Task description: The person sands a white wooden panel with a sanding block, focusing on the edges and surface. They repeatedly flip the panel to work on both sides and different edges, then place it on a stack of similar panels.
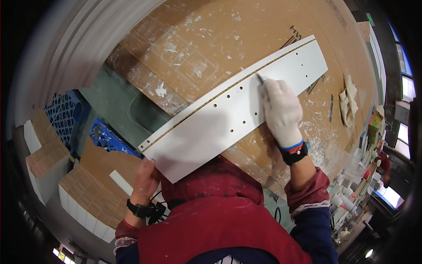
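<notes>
A long white panel with a brown groove along its far edge and several small drilled holes lies slantwise before me. Its near left end juts past the cardboard-covered surface toward my body. My left hand, bare, is closed on the corner of that end, thumb on the edge; its other fingers are mostly hidden. Over the panel's right half, my right hand, in a white glove, is closed round a slim tool. Only the tool's dark grey tip shows, close to the groove; its kind cannot be made out.
Cardboard with white flakes covers the work surface. A crumpled cloth lies to the right. Stacked boards and a blue plastic pallet are at the left. Bottles crowd a side bench, with another person at far right.
</notes>
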The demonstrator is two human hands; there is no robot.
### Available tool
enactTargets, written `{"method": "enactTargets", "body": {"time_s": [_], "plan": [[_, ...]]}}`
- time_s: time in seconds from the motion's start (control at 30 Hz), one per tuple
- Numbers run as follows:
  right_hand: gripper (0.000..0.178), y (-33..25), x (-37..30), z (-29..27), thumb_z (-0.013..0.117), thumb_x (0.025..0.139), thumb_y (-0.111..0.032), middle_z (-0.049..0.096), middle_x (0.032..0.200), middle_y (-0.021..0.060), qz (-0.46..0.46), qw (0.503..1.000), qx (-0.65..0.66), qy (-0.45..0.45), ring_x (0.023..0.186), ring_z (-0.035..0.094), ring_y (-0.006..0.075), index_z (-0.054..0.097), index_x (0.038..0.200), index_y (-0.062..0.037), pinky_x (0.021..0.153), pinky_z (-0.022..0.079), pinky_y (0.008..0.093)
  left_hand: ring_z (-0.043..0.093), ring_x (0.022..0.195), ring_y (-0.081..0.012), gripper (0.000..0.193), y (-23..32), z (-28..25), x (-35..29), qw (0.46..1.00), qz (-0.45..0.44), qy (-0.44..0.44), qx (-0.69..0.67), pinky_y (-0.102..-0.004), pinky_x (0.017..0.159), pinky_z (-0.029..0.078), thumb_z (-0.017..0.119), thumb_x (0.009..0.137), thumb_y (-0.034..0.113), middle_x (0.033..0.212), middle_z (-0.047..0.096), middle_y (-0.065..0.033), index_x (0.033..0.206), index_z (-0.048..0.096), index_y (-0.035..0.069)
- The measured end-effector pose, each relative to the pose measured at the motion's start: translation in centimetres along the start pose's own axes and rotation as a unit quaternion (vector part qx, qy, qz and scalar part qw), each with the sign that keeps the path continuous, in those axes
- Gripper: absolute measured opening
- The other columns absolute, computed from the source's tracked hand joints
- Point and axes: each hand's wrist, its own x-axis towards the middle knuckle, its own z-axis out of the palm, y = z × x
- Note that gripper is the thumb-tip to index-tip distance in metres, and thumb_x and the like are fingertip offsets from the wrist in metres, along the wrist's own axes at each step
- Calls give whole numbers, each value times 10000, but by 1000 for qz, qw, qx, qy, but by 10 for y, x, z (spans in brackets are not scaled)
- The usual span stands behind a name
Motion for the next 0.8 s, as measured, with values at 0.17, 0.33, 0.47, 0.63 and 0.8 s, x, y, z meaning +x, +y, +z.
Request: {"method": "enactTargets", "body": {"time_s": [0.17,0.33,0.47,0.63,0.8], "plan": [[160,-61,-22,-3,603,691,-143,562,733,19,-129,979,35,-153,672,575,198,586,849,-166,575,467,326,528,1065,-188,435,-9,33,4,994,32,-14,104,-329,940,417,612,867,143,1177,533,-84,1240,442,-3],[29,-15,-2,3,554,836,-154,547,704,64,11,999,33,-17,618,565,255,573,851,-138,521,463,350,525,1067,-188,412,-15,29,3,993,53,-23,98,-332,933,422,599,875,121,1164,539,-90,1235,446,-6],[49,-40,-9,1,568,798,-171,535,752,38,-63,994,-20,-86,668,558,226,543,827,-140,573,462,356,531,1057,-181,391,-16,33,6,992,61,-25,109,-325,927,425,589,881,122,1155,546,-93,1225,454,-9],[96,-52,-10,-2,561,793,-149,556,782,64,-90,985,32,-142,695,584,235,561,886,-123,581,477,344,541,1044,-180,378,-17,31,4,994,63,-31,89,-317,923,427,582,885,123,1146,553,-93,1216,460,-12],[153,-20,1,0,542,798,-99,574,799,68,-26,997,-26,-70,686,582,254,582,944,-123,580,482,351,540,1043,-177,381,-15,31,4,989,70,-28,123,-319,922,427,580,886,124,1143,559,-93,1222,461,-10]]}}
